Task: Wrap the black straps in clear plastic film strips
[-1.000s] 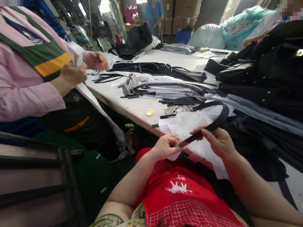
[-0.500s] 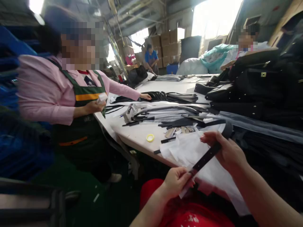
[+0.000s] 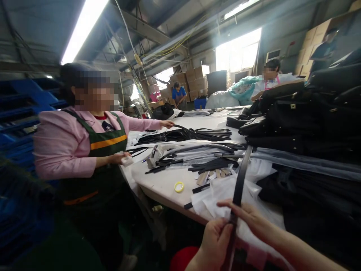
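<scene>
A long black strap (image 3: 240, 181) runs upright before me, its far end pointing toward the table's middle. My left hand (image 3: 214, 238) pinches it low down between thumb and fingers. Just above, my right hand (image 3: 252, 217) is closed around the same strap, its index finger stretched across it. Thin white sheeting (image 3: 217, 192) lies under and behind the strap on the table edge. Beside it are dark strap pieces and small beige scraps (image 3: 202, 178).
A co-worker in a pink jacket (image 3: 63, 150) stands at left, one hand on a strap from the black strap bundle (image 3: 203, 133). Black bags (image 3: 304, 116) are piled at right. A yellow tape roll (image 3: 179, 186) lies on the white table (image 3: 158, 184).
My right hand has slid down the strap toward my left hand, and the strap now stands straighter. The co-worker's far hand has lifted a strap from the bundle. My view has tilted up.
</scene>
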### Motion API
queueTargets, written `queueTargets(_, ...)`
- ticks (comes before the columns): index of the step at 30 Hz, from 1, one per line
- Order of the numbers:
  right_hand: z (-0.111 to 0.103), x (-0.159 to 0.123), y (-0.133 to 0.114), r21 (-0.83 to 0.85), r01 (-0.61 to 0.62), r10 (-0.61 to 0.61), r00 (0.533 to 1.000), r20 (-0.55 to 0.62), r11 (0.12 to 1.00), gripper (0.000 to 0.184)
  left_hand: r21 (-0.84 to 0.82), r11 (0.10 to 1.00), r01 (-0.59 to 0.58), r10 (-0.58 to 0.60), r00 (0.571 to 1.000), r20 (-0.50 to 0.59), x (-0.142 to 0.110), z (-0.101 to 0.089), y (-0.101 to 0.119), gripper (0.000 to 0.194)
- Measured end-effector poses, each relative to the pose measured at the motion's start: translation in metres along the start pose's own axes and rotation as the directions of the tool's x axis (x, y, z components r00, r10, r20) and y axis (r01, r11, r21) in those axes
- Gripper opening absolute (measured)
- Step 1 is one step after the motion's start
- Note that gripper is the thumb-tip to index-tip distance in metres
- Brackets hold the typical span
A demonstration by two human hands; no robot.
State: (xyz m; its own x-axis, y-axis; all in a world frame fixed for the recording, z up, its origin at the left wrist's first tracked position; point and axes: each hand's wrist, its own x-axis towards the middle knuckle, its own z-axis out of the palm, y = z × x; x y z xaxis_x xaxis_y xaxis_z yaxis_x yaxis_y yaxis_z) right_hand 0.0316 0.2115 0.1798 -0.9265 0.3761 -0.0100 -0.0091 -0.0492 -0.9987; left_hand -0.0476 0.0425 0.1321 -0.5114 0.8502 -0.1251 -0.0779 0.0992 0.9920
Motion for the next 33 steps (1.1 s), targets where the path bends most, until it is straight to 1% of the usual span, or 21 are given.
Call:
queueTargets(1, 0.002, -0.002, 0.001, 0.004, -0.016, 0.015, 0.997, 0.073, 1.000, 0.049, 0.015, 1.000, -0.009, 0.009, 1.000, -0.001, 0.001, 0.000, 0.002, 0.058)
queueTargets(2, 0.001, -0.002, 0.001, 0.052, -0.016, 0.012, 0.997, 0.076, 0.999, 0.048, 0.036, 0.999, -0.007, 0.006, 1.000, 0.006, 0.002, 0.000, 0.004, 0.057)
queueTargets(3, -0.002, -0.001, 0.000, 0.123, 0.007, -0.008, 1.000, 0.013, 0.992, 0.047, 0.057, 0.998, 0.007, -0.009, 1.000, 0.023, 0.003, 0.000, 0.003, 0.056)
queueTargets(4, -0.008, 0.001, -0.003, 0.188, 0.049, -0.033, 0.996, -0.089, 0.981, 0.048, 0.069, 0.997, 0.031, -0.034, 0.998, 0.046, 0.004, 0.000, 0.002, 0.057)
queueTargets(5, -0.013, 0.003, -0.005, 0.223, 0.098, -0.055, 0.980, -0.191, 0.970, 0.048, 0.074, 0.996, 0.055, -0.060, 0.996, 0.068, 0.006, 0.001, 0.000, 0.057)
queueTargets(6, -0.017, 0.005, -0.006, 0.225, 0.131, -0.071, 0.964, -0.257, 0.966, 0.048, 0.077, 0.995, 0.071, -0.077, 0.993, 0.084, 0.007, 0.002, -0.002, 0.058)
queueTargets(7, -0.019, 0.005, -0.006, 0.202, 0.134, -0.079, 0.962, -0.263, 0.970, 0.049, 0.073, 0.995, 0.072, -0.079, 0.993, 0.087, 0.009, 0.003, -0.003, 0.058)
queueTargets(8, -0.019, 0.004, -0.004, 0.161, 0.109, -0.074, 0.975, -0.208, 0.981, 0.050, 0.064, 0.996, 0.058, -0.063, 0.995, 0.078, 0.010, 0.005, -0.002, 0.058)
queueTargets(10, -0.012, -0.001, 0.000, 0.074, 0.025, -0.024, 1.000, -0.019, 0.997, 0.053, 0.044, 0.999, 0.003, -0.005, 0.999, 0.043, 0.014, 0.009, 0.002, 0.056)
queueTargets(11, -0.009, -0.005, 0.002, 0.045, -0.006, 0.004, 0.998, 0.058, 0.999, 0.053, 0.038, 0.999, -0.021, 0.020, 0.999, 0.031, 0.016, 0.010, 0.006, 0.054)
queueTargets(12, -0.007, -0.007, 0.001, 0.033, -0.018, 0.015, 0.995, 0.094, 0.999, 0.053, 0.034, 0.999, -0.034, 0.033, 0.999, 0.032, 0.017, 0.011, 0.009, 0.052)
queueTargets(13, -0.007, -0.009, -0.001, 0.044, -0.009, 0.006, 0.997, 0.083, 0.999, 0.052, 0.035, 0.999, -0.035, 0.034, 0.998, 0.043, 0.018, 0.012, 0.011, 0.051)
queueTargets(15, -0.015, -0.009, -0.012, 0.131, 0.047, -0.043, 0.999, -0.029, 0.990, 0.050, 0.054, 0.998, -0.018, 0.014, 0.997, 0.081, 0.019, 0.013, 0.014, 0.051)
queueTargets(17, -0.028, -0.005, -0.026, 0.237, 0.105, -0.073, 0.987, -0.142, 0.966, 0.049, 0.068, 0.998, 0.001, -0.009, 0.994, 0.107, 0.018, 0.013, 0.015, 0.052)
queueTargets(19, -0.036, -0.002, -0.034, 0.291, 0.122, -0.070, 0.981, -0.182, 0.949, 0.049, 0.069, 0.998, 0.001, -0.009, 0.993, 0.119, 0.018, 0.013, 0.017, 0.053)
queueTargets(21, -0.035, -0.002, -0.033, 0.269, 0.095, -0.057, 0.988, -0.146, 0.958, 0.050, 0.041, 0.999, -0.008, 0.002, 0.992, 0.129, 0.018, 0.014, 0.022, 0.052)
queueTargets(24, -0.023, -0.006, -0.021, 0.179, 0.029, -0.027, 1.000, -0.017, 0.983, 0.053, -0.032, 0.999, -0.015, 0.019, 0.992, 0.127, 0.021, 0.014, 0.033, 0.050)
queueTargets(27, -0.011, -0.013, -0.010, 0.116, -0.025, 0.011, 0.992, 0.126, 0.993, 0.059, -0.084, 0.996, -0.023, 0.034, 0.991, 0.129, 0.024, 0.014, 0.039, 0.052)
queueTargets(29, -0.009, -0.016, -0.007, 0.085, -0.042, 0.025, 0.980, 0.196, 0.996, 0.063, -0.102, 0.995, -0.018, 0.033, 0.989, 0.143, 0.025, 0.013, 0.039, 0.054)
queueTargets(31, -0.010, -0.018, -0.007, 0.057, -0.029, 0.016, 0.978, 0.206, 0.998, 0.064, -0.117, 0.993, -0.003, 0.022, 0.988, 0.154, 0.026, 0.012, 0.037, 0.055)
queueTargets(33, -0.013, -0.018, -0.007, 0.025, 0.007, -0.011, 0.988, 0.155, 1.000, 0.060, -0.123, 0.992, 0.009, 0.010, 0.988, 0.152, 0.026, 0.011, 0.034, 0.055)
